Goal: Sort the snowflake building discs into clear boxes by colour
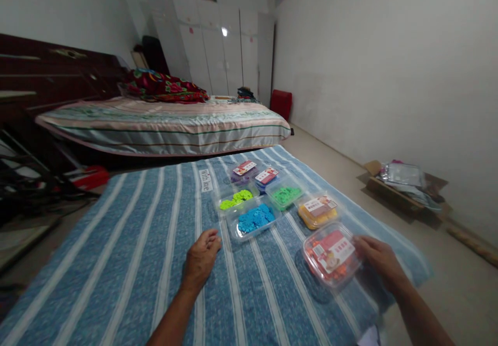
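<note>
My right hand (379, 260) grips the right edge of a clear plastic box of red-orange pieces (330, 255) with a red and white label, tilted above the blue striped cloth (136, 263). My left hand (202, 260) rests on the cloth with its fingers curled loosely, just left of an open clear box of blue pieces (254, 218). Beyond lie more clear boxes: yellow-green pieces (235, 199), green pieces (286, 194), a closed orange-yellow box (318, 211), a dark blue box (265, 176) and a purple box (243, 169).
A bed with a striped cover (163, 123) stands behind the cloth, with a red patterned bundle (163, 86) on it. White wardrobes (218, 50) line the back wall. A cardboard box with plastic bags (404, 182) sits on the floor by the right wall.
</note>
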Demonstrator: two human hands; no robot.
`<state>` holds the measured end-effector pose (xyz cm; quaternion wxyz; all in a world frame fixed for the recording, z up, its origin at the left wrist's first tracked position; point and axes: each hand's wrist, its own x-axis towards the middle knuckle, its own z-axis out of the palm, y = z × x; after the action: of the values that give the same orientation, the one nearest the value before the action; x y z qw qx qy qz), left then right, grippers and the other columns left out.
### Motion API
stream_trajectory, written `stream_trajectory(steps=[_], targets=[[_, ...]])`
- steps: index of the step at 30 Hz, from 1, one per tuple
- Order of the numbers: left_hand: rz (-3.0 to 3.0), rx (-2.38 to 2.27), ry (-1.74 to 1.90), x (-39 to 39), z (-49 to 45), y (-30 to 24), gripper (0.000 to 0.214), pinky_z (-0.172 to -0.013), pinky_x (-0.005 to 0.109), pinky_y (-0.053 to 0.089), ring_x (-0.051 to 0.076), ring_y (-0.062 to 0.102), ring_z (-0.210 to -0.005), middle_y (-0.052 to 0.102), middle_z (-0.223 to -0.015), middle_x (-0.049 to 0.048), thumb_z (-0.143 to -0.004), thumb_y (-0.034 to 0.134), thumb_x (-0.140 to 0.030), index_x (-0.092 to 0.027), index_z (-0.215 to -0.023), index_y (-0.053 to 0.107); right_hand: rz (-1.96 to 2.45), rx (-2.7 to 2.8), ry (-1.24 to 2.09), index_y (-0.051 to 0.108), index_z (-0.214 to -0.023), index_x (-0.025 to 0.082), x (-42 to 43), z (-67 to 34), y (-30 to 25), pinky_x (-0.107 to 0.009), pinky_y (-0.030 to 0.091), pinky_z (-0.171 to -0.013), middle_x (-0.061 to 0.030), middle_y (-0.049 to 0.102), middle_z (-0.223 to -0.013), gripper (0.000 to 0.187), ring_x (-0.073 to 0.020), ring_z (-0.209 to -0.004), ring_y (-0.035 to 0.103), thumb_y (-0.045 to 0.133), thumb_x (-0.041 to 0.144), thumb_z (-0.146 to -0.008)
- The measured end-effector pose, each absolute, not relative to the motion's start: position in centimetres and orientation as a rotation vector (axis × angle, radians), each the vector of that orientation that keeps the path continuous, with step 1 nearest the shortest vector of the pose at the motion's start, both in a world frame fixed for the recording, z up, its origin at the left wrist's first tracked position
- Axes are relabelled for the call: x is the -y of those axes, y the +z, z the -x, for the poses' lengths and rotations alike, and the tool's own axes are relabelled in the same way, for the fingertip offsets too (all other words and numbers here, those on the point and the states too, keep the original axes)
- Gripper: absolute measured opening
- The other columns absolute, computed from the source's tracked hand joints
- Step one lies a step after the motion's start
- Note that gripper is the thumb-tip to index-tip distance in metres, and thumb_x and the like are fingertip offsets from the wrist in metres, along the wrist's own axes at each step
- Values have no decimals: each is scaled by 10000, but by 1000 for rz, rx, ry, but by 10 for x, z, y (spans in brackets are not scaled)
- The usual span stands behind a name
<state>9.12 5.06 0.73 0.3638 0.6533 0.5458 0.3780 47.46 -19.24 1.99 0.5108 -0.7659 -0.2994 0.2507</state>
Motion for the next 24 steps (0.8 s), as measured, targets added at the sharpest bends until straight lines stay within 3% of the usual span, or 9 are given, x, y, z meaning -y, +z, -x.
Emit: stream_trajectory(steps=[10, 17, 24], targets=[[-1660, -1423, 945, -54, -90, 7, 465, -754, 349, 556, 235, 694, -771, 712, -851, 64, -641, 584, -495, -184, -985, 624, 2361, 1067, 140, 652, -641, 239, 185, -474, 34, -265, 359, -561, -34, 661, -622, 449, -194, -614, 588, 345, 503, -835], [-1615, -1427, 949, -49, -93, 20, 452, -756, 351, 558, 233, 693, -723, 716, -802, 48, -604, 596, -502, -193, -933, 624, 2276, 1008, 86, 550, -568, 224, 179, -479, 45, -253, 338, -547, -25, 614, -578, 462, -171, -574, 549, 336, 526, -843], [-1609, -1436, 957, -49, -92, 19, 458, -740, 350, 563, 235, 695, -703, 714, -786, 46, -585, 606, -512, -194, -914, 630, 2403, 983, 36, 647, -633, 181, 121, -520, 58, -249, 342, -574, -62, 663, -668, 467, -172, -653, 581, 338, 418, -892]])
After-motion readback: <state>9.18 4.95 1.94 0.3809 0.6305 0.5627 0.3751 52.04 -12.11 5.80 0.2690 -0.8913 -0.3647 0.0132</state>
